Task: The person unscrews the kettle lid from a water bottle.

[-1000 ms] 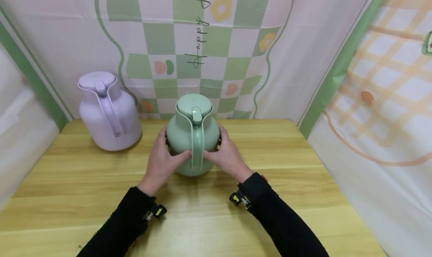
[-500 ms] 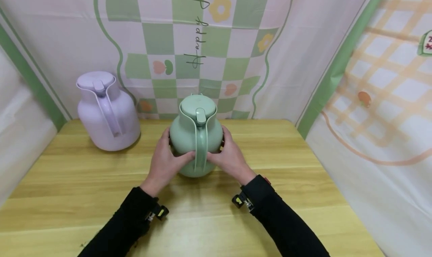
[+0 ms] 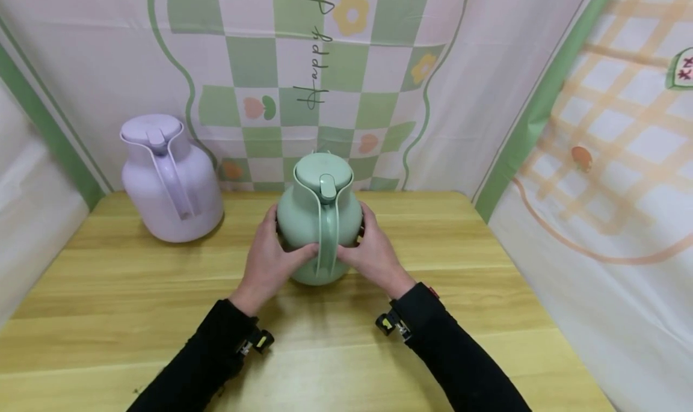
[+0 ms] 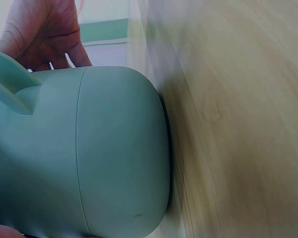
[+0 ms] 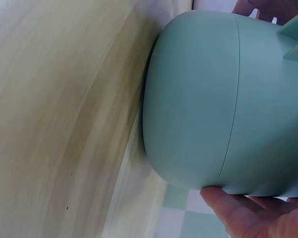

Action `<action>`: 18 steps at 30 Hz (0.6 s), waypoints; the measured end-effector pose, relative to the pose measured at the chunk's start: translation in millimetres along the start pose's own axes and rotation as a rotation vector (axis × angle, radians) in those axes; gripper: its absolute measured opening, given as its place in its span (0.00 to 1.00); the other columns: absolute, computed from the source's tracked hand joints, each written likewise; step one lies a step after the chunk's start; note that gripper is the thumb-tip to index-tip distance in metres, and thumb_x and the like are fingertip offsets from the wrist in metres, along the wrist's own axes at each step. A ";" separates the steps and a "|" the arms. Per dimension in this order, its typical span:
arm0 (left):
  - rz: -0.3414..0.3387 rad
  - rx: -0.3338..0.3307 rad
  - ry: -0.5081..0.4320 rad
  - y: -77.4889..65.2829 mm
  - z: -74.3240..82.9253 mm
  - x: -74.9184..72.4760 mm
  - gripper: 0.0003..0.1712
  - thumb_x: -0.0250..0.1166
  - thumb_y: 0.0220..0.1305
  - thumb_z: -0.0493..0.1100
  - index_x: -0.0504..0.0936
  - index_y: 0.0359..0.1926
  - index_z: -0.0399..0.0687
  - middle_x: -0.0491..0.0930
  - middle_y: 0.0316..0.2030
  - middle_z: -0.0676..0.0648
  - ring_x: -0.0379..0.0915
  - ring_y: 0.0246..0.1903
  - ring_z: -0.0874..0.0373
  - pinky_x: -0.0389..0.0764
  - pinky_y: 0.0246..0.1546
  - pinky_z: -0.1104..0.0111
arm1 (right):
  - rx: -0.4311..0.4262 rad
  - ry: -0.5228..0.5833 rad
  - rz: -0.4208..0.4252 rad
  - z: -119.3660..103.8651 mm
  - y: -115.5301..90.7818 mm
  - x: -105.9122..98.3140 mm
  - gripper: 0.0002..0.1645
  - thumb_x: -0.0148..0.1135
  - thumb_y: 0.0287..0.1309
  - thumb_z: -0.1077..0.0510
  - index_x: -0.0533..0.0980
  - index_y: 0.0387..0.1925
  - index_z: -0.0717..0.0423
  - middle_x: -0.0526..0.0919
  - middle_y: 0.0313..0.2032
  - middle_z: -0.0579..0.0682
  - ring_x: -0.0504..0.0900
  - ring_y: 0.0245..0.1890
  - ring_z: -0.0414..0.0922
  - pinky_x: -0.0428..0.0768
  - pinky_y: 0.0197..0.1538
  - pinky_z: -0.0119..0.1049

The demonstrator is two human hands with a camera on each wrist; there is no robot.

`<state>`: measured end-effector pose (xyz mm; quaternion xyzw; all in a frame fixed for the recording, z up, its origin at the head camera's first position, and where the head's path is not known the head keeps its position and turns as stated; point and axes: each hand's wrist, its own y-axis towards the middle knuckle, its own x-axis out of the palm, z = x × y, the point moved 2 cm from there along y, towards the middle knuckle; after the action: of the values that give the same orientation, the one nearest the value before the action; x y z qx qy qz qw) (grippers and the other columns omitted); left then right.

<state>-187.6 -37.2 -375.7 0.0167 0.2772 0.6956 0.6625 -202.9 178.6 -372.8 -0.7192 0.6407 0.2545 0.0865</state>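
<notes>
A rounded green vacuum jug (image 3: 301,218) stands upright in front of me, its lid on and its handle facing me. My left hand (image 3: 269,260) grips the jug's left side and my right hand (image 3: 377,257) grips its right side. The thumbs point inward at the handle, while the other fingers reach round the body and are partly hidden. In the left wrist view the base of the green jug (image 4: 121,148) lies against or very close to the tabletop. The right wrist view shows right-hand fingers (image 5: 233,210) along the jug's side.
A similar purple jug (image 3: 175,186) stands at the back left of the wooden table (image 3: 325,364), apart from the green one. A patterned cloth (image 3: 303,57) hangs behind the table, with more cloth (image 3: 606,219) at the right side.
The green jug and both hands have shifted a little to the right across the table. The grip looks the same. The head view has also drifted slightly.
</notes>
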 end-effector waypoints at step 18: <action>0.005 0.016 -0.003 0.4 3.3 8.7 0.61 0.74 0.43 0.69 0.57 0.73 0.52 0.70 0.61 0.50 0.68 0.56 0.59 0.74 0.55 0.54 | -0.006 -0.044 -0.014 2.3 -2.9 -8.6 0.67 0.73 0.42 0.32 0.46 0.76 0.41 0.64 0.67 0.52 0.68 0.63 0.48 0.75 0.58 0.49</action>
<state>-187.8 -27.9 -375.7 0.0238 0.2816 0.6950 0.6612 -201.1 187.7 -371.3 -0.7183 0.6326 0.2717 0.1002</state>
